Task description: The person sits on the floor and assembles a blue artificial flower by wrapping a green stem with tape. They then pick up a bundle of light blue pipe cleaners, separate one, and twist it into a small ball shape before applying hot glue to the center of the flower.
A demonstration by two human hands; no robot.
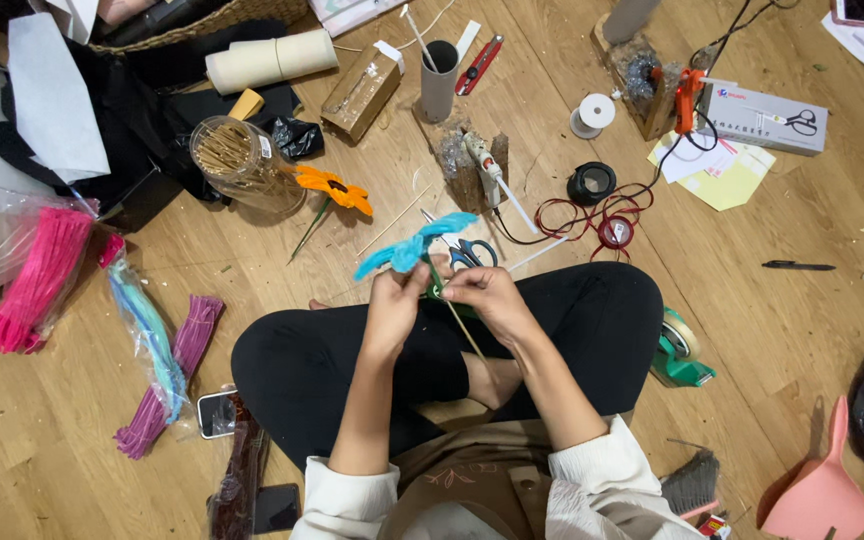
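The wooden floor (752,300) carries everything, and the person sits cross-legged on it in black trousers (592,310); places below are told from those crossed legs.

Above the knees, both hands meet on a blue paper flower (414,245) on a thin wooden stick (467,335). The stick's long axis runs on a diagonal: the flower head points up and to the left, away from the body, while the bare lower end slants down and right toward the lap. The petals spread crosswise to the stick, just past the front edge of the legs.

The left hand (394,300) is closed around the stem just under the flower head, fingers curled. The right hand (487,292) pinches at the same spot from the other side, fingertips pressed on what seems to be green wrapping there, though the view is too small to be sure.

Left of the legs lie bundles of pink (32,285), blue (147,330) and purple (177,380) paper strips. Ahead and to the left of the legs lies a clear jar of sticks (237,160), with an orange paper flower (337,190) just beside it. Straight ahead rests a glue gun (482,160), and blue-handled scissors (470,252) lie close to the blue flower. A green tape dispenser (680,355) touches the right knee, and a phone (216,412) lies by the left one.
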